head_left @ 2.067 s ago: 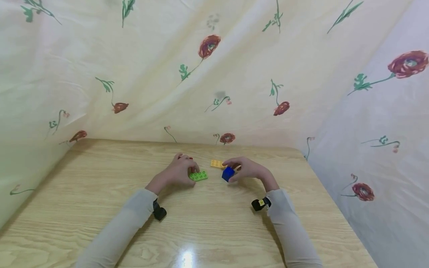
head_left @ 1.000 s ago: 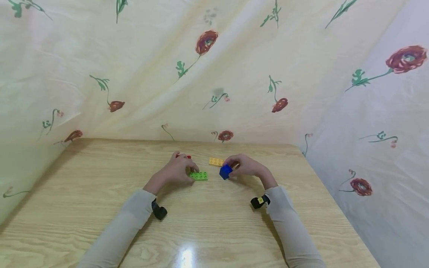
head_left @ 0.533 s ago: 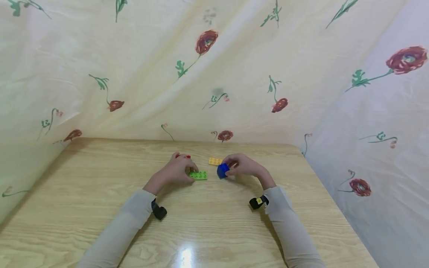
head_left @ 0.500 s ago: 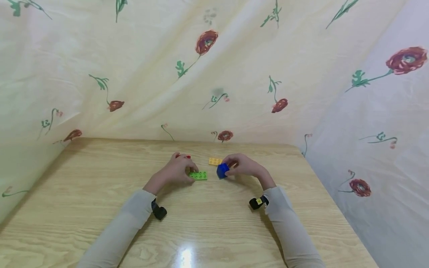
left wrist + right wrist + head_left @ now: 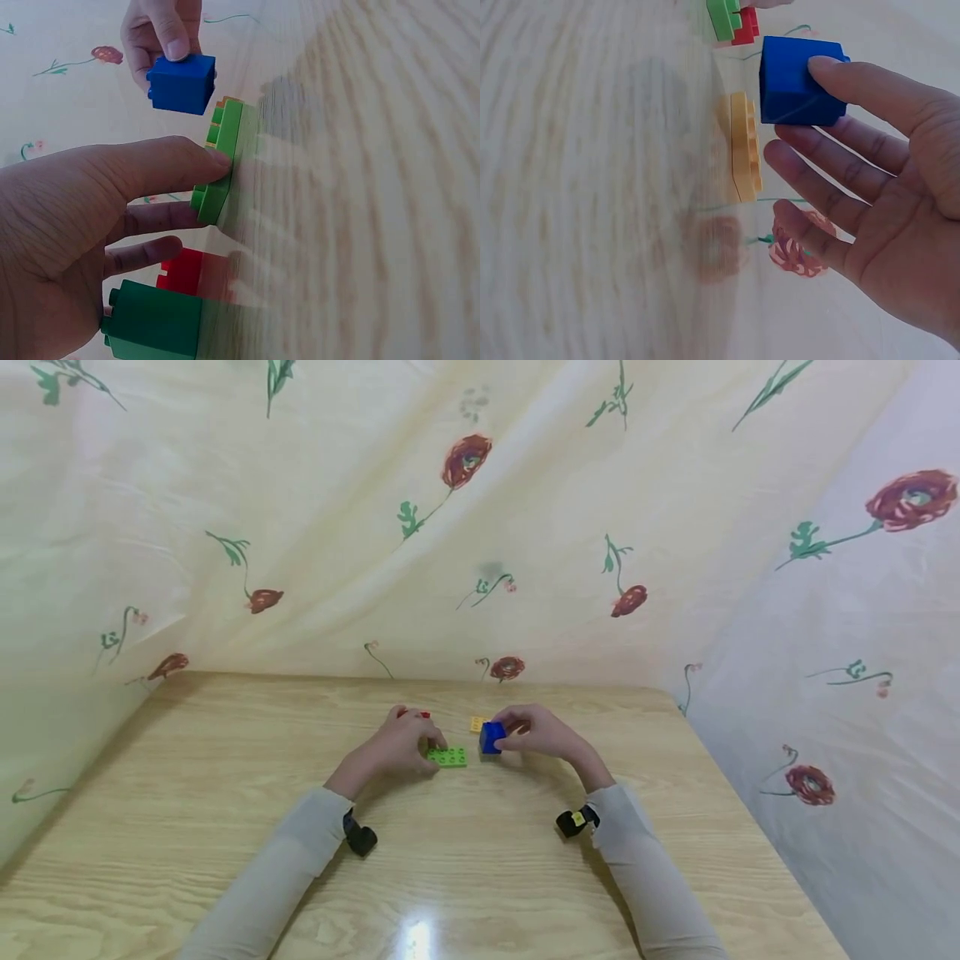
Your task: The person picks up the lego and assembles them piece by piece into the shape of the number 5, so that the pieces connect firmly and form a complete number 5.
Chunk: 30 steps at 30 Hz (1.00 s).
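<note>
My left hand [image 5: 395, 745] pinches a flat light-green toy building brick [image 5: 223, 161] that lies studs up on the table. Between thumb and fingers, my right hand [image 5: 542, 733] holds a blue toy building brick [image 5: 799, 81] above the table, to the right of the light-green one. Behind the blue brick lies a flat yellow brick [image 5: 743, 146], partly covered by it in the head view. A red brick [image 5: 181, 271] and a dark-green brick [image 5: 154, 319] stand by my left palm; the dark-green one is hidden in the head view.
The wooden table [image 5: 465, 877] runs back to a flowered cloth [image 5: 337, 527] hung behind and on both sides. Each wrist carries a small black camera, such as the right camera [image 5: 573, 822].
My right hand has carried the blue brick leftward toward the light-green brick, covering more of the yellow one. The left hand keeps its place; the head view shifts slightly.
</note>
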Available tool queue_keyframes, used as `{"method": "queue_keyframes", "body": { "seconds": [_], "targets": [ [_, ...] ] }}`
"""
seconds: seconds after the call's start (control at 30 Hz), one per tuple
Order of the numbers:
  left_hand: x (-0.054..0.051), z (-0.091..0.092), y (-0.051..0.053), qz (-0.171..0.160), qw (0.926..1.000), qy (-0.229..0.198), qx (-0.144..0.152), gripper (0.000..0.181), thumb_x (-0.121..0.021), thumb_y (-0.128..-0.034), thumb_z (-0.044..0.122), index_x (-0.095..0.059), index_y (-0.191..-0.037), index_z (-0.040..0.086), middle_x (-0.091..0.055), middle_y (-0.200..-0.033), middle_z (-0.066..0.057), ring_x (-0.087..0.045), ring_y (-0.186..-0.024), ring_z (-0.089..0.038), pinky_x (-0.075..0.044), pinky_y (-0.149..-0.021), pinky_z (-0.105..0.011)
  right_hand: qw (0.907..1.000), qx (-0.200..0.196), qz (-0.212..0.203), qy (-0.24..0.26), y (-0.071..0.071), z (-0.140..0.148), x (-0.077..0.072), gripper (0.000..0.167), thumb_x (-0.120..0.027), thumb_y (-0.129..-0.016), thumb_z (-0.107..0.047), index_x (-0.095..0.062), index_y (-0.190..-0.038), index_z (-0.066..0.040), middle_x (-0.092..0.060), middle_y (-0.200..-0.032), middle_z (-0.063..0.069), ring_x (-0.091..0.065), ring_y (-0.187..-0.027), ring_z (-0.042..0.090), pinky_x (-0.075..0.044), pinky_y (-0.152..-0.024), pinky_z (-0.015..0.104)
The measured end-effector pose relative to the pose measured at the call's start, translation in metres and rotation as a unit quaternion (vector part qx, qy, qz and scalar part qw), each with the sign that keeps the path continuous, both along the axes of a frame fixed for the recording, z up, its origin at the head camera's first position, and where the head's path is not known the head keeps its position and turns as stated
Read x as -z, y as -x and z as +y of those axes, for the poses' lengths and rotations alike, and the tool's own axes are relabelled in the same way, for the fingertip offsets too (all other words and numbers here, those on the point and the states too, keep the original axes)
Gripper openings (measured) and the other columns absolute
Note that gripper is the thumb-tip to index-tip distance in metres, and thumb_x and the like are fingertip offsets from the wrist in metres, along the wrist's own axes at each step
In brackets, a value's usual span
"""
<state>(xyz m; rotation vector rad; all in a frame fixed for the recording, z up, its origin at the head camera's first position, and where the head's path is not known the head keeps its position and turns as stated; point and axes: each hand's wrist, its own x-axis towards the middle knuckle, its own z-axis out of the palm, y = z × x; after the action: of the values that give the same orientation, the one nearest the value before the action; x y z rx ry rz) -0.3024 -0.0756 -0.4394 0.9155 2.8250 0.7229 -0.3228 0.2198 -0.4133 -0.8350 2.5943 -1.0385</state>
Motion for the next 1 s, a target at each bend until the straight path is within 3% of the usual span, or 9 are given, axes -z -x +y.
{"method": "queue_keyframes", "body": {
  "seconds": [0.33,0.5,1.0],
  "targets": [
    [-0.002,0.001,-0.002,0.010,0.9999,0.001,-0.001,0.027,-0.087,-0.0809,0.027,-0.078,-0.106,0.023,-0.074,-0.110,0.009,-0.054,-0.114,-0.019,-0.014,-0.120,-0.060,0.9986,0.007,0.042,0.033,-0.006,-0.012,-0.002,0.040,-0.076,-0.092,-0.021,-0.068,-0.126,-0.003,-0.073,-0.116,0.014,-0.068,-0.107,0.028,-0.054,-0.096,0.048],
    [-0.002,0.001,-0.001,0.004,1.0000,0.001,-0.001,0.027,-0.086,-0.0814,0.027,-0.078,-0.107,0.024,-0.073,-0.107,0.010,-0.053,-0.109,-0.017,-0.015,-0.120,-0.059,0.9979,0.015,0.054,0.032,-0.007,-0.018,-0.001,0.040,-0.076,-0.093,-0.022,-0.068,-0.128,-0.005,-0.074,-0.115,0.011,-0.069,-0.105,0.025,-0.055,-0.096,0.049],
    [0.001,0.000,0.000,0.024,0.9997,0.000,0.009,0.030,-0.087,-0.0815,0.028,-0.080,-0.110,0.021,-0.076,-0.108,0.008,-0.057,-0.113,-0.019,-0.020,-0.118,-0.061,0.9982,0.004,0.055,0.025,-0.013,-0.032,0.005,0.039,-0.071,-0.097,-0.021,-0.066,-0.131,-0.004,-0.073,-0.119,0.013,-0.069,-0.105,0.024,-0.056,-0.095,0.045]
  ]
}}
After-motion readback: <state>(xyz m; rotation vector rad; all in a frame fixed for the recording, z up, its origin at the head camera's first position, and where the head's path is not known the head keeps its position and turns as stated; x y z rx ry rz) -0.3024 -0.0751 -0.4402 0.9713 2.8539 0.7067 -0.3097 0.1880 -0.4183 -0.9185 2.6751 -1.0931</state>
